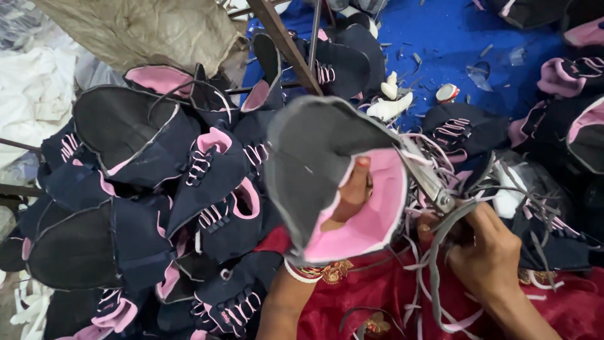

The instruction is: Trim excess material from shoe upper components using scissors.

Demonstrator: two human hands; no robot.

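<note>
My left hand [350, 195] is pushed up inside a shoe upper [318, 157] with a grey sole panel and pink lining, holding it up in the middle of the view. My right hand [487, 249] grips a pair of metal scissors [428, 176] whose blades meet the right edge of that upper. Thin grey and pink trimmed strips [434, 283] hang from the scissors and over my right hand. A white bangle sits on my left wrist.
A big heap of navy and pink shoe uppers [170, 189] with pink laces fills the left. More uppers [566, 119] lie at the right on a blue sheet [440, 38]. Red embroidered cloth [390, 296] covers my lap. A metal rod [283, 44] crosses the top.
</note>
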